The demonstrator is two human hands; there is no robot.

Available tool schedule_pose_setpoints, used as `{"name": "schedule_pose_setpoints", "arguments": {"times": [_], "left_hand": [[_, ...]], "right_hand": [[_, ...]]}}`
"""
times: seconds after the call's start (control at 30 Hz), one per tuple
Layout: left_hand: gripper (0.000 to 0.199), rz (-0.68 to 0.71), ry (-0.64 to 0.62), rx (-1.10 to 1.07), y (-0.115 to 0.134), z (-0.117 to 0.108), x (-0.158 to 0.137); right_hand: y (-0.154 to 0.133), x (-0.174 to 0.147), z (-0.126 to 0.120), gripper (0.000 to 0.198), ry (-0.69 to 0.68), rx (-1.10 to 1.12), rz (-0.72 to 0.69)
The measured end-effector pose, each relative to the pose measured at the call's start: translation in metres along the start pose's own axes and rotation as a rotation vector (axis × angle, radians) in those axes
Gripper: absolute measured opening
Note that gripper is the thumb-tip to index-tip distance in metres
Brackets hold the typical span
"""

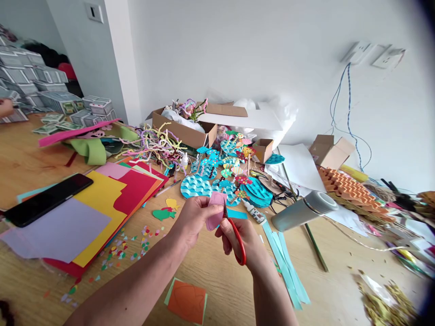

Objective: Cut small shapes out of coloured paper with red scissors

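My left hand (194, 217) pinches a small piece of pink paper (217, 199) that carries a drawn outline. In my right hand (246, 242) is a pair of scissors with red handles (240, 242), its blades at the right edge of the pink paper. How far the blades are apart is hard to make out. Below my hands lies a small stack of paper squares (187, 301), the top one orange with a drawn shape. Green and yellow paper fish cutouts (165, 213) rest to the left of my left hand.
A black phone (49, 199) lies on coloured paper sheets (118, 181) at the left, with confetti scraps (127, 249) beside them. A grey bottle (302, 210) lies at the right near light-blue paper strips (283, 262). Blue wavy discs (195, 186) and a cardboard box (183, 129) stand behind.
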State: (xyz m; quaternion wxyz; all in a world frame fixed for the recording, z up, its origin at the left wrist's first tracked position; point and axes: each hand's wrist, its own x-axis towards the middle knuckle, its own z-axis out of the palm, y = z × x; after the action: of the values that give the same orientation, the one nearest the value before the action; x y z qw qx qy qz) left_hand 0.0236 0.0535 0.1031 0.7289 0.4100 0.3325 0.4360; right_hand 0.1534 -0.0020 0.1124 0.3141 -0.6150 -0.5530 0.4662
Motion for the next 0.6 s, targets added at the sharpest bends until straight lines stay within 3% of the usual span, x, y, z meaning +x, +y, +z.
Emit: {"name": "schedule_pose_setpoints", "arguments": {"times": [0.6], "left_hand": [[0.02, -0.006, -0.023, 0.015, -0.0006, -0.002, 0.0002]], "right_hand": [[-0.0013, -0.003, 0.0001, 0.057, -0.002, -0.004, 0.003]]}}
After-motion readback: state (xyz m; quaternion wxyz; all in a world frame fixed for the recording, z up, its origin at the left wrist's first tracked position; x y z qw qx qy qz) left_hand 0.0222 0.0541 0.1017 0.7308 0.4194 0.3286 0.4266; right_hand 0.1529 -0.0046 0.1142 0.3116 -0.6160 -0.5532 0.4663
